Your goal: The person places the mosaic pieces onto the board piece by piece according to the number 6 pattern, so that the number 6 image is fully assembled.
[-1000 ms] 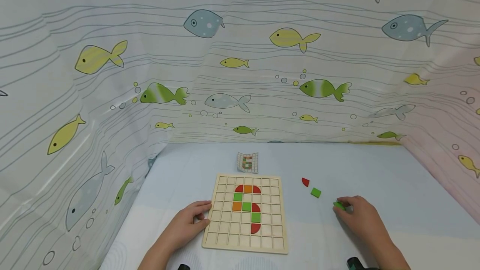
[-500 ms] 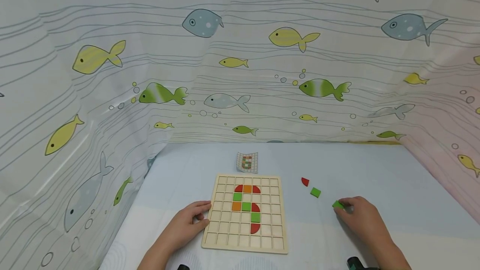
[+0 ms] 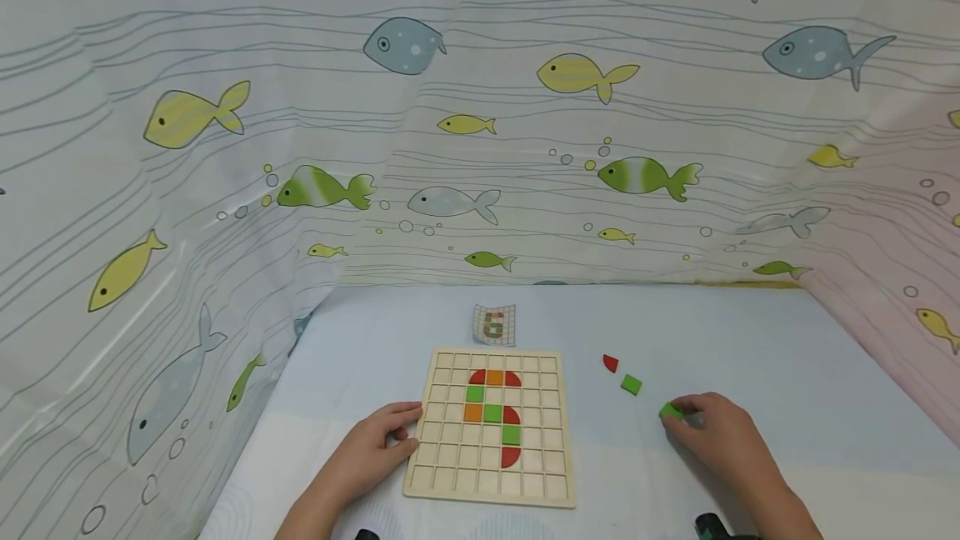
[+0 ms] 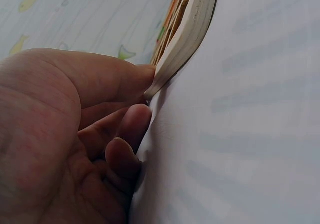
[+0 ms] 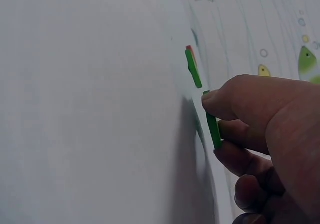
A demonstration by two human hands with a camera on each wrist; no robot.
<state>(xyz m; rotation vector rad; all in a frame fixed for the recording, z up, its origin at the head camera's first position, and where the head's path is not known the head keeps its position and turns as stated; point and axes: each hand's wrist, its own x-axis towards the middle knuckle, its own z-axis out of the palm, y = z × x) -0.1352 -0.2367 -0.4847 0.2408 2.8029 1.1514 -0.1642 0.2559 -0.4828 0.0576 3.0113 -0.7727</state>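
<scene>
My right hand [image 3: 716,432] pinches a green square tile [image 3: 670,412] between thumb and fingertips, to the right of the board. The right wrist view shows this tile [image 5: 213,129] edge-on, close over the white surface. At the left, my left hand [image 3: 375,444] holds the edge of a wooden grid board [image 3: 450,477] with thumb and fingers; the left wrist view shows the thumb [image 4: 142,74] against the rim. Red quarter-circle, orange square and green square tiles lie in the board's cells. A loose green square tile [image 3: 632,384] and a red quarter-circle tile [image 3: 611,363] lie right of it.
Behind the board lies a small card [image 3: 494,325] printed with a coloured grid pattern. A pale blue-white cloth [image 3: 615,473] covers the table, and a fish-patterned curtain [image 3: 525,215] stands around the back and sides.
The pinched green tile has turned slightly in my right fingers and shifted a little to the left. My left hand and the board stay in place.
</scene>
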